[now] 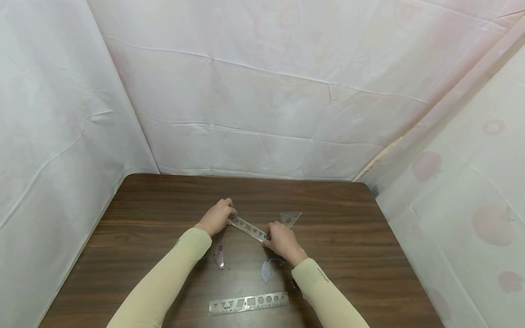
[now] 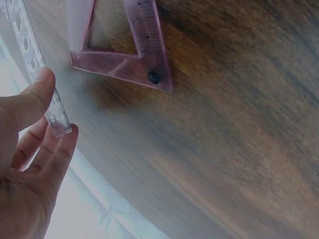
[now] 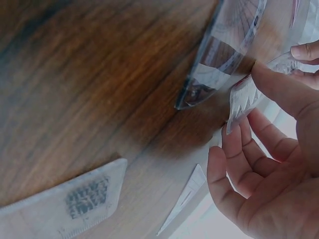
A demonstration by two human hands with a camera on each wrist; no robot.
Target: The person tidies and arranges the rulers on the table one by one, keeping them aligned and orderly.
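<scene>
A clear stencil ruler [image 1: 248,228] with several cut-out shapes spans between both hands over the dark wooden table [image 1: 348,237]. My left hand [image 1: 229,214] pinches its far-left end; in the left wrist view the thumb and fingers [image 2: 50,82] clamp the ruler's tip [image 2: 59,119]. My right hand [image 1: 268,236] pinches the other end, and the right wrist view shows its thumb and fingertips [image 3: 271,82] round the ruler [image 3: 244,97]. Whether the ruler touches the table I cannot tell.
A small clear triangle [image 1: 290,218] lies beyond the right hand. A pinkish set square [image 1: 219,256] [image 2: 124,47] lies under the left forearm. A protractor [image 1: 270,269] [image 3: 224,55] and a long stencil ruler [image 1: 248,304] [image 3: 65,204] lie nearer me. White sheeting walls surround the table.
</scene>
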